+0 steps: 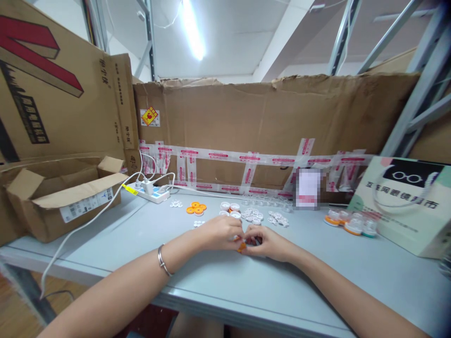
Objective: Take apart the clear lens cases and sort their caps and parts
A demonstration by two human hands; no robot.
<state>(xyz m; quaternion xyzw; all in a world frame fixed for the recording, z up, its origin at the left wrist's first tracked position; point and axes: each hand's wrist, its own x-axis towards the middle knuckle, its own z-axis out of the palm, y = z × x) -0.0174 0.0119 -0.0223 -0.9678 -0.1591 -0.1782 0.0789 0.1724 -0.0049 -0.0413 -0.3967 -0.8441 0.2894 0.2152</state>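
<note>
My left hand (222,233) and my right hand (268,242) meet over the middle of the table. Between their closed fingertips is a small orange plastic part (241,246), mostly covered by the fingers. Just behind my left hand stand white round cups (225,206), one with an orange rim. Farther left lies a cluster of orange discs (196,208), with small white pieces (175,203) beside it. Behind my right hand are piles of small white plastic pieces (252,215) and a second such pile (278,218).
An open cardboard box (70,188) and a power strip (151,191) with white cables are at the left. Clear-topped round assemblies (352,224) stand at the right beside a paper bag (405,206). A large taped carton (218,126) walls off the back.
</note>
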